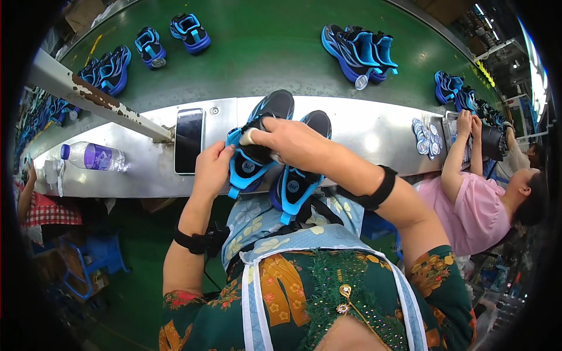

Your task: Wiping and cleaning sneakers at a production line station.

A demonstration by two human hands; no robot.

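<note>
A black sneaker (277, 105) with bright blue lining rests at the metal ledge's front edge, toe pointing away. My left hand (212, 167) pinches the left side of its collar with thumb and fingers. Over its tongue and lace area, my right hand (293, 142) is closed on part of the upper; the exact bit it grips is hidden. A whitish cover shows on one of that hand's fingertips. Right beside stands the matching sneaker (297, 196), its heel toward me and partly under my right forearm.
A phone (189, 141) and a plastic bottle (96, 157) lie on the ledge (374, 126) to the left, by a metal post (105, 96). Round tags (427, 138) are piled rightward. More sneakers (358, 52) stand on the green belt (263, 52). A co-worker (477, 202) sits at right.
</note>
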